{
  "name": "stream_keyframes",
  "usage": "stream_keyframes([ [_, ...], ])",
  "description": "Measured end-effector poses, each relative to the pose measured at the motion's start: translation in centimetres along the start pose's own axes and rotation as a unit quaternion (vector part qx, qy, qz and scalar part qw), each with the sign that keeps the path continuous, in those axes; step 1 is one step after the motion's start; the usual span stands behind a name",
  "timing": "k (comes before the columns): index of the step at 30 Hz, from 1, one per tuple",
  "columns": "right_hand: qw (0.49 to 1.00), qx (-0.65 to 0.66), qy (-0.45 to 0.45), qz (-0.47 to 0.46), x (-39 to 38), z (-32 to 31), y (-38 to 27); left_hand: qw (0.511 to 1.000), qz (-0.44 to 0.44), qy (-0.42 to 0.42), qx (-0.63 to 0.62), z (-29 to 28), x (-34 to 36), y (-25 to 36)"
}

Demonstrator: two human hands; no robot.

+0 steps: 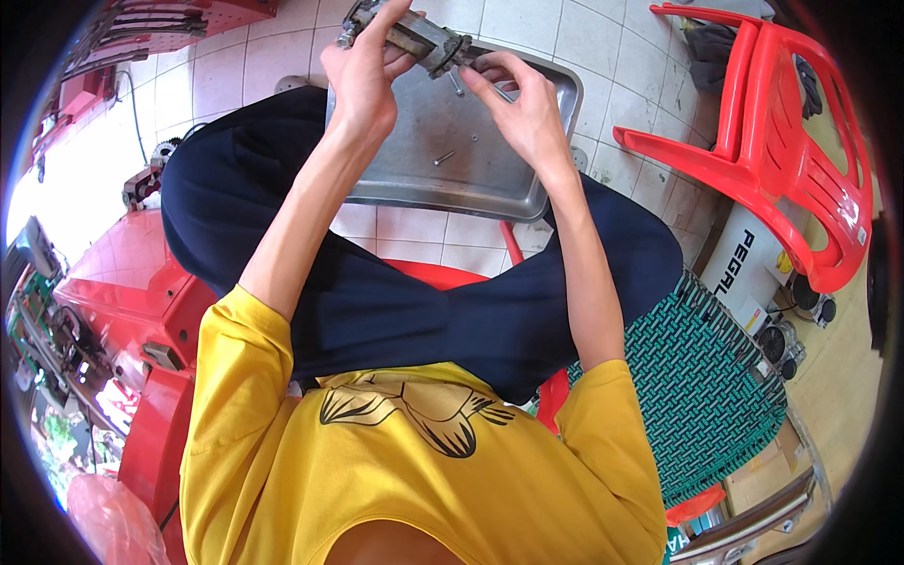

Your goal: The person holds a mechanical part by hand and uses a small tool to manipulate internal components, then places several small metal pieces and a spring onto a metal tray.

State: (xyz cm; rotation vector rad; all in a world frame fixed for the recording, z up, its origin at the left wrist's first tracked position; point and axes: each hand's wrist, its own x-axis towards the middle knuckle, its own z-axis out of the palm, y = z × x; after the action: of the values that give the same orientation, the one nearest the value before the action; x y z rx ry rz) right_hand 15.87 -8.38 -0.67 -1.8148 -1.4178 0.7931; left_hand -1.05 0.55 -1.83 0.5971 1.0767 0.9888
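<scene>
A greasy grey metal part (424,47), long and flanged, is held over a rectangular steel tray (395,165) at the top centre. My left hand (363,80) is closed around its left portion, with the thumb along it. My right hand (513,99) is closed at the part's right end, thumb and curled fingers on it; what exactly lies under those fingertips is partly hidden. Loose small bolts, one of them (443,157) near the tray's middle, lie in the tray below my hands.
Stacked red plastic chairs (800,188) stand at the right, near a white cylindrical tank (753,254) and a green woven seat (716,395). Red machinery (132,273) and small mechanical parts (151,179) fill the left. My crossed legs in dark trousers are below the tray.
</scene>
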Motion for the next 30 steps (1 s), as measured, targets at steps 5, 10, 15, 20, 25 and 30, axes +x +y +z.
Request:
stream_keyframes([
  [5, 0.993, 0.020, -0.084, 0.084, 0.3, -0.6, -0.2, 1.000, -0.001, 0.016, -0.011, 0.5, -0.3, 0.1],
  [10, 0.997, 0.029, -0.054, 0.049, 0.1, -0.2, 0.1, 1.000, 0.002, 0.017, -0.012, 0.4, -0.3, 0.1],
  [15, 0.991, 0.073, -0.061, 0.096, 0.2, -0.3, 0.1, 1.000, 0.001, 0.022, -0.015, 0.8, -0.5, 0.1],
  [20, 0.992, 0.036, -0.082, 0.091, 0.3, -0.8, -0.4, 1.000, -0.006, 0.014, -0.005, 0.7, -0.5, 0.2],
  [25, 0.995, 0.005, -0.072, 0.067, 0.1, -0.6, 0.0, 1.000, -0.007, 0.007, -0.003, 0.7, -0.6, 0.2],
  [30, 0.996, 0.052, -0.049, 0.058, 0.0, 0.0, 0.5, 0.999, -0.012, 0.028, -0.011, 0.9, -0.4, 0.1],
])
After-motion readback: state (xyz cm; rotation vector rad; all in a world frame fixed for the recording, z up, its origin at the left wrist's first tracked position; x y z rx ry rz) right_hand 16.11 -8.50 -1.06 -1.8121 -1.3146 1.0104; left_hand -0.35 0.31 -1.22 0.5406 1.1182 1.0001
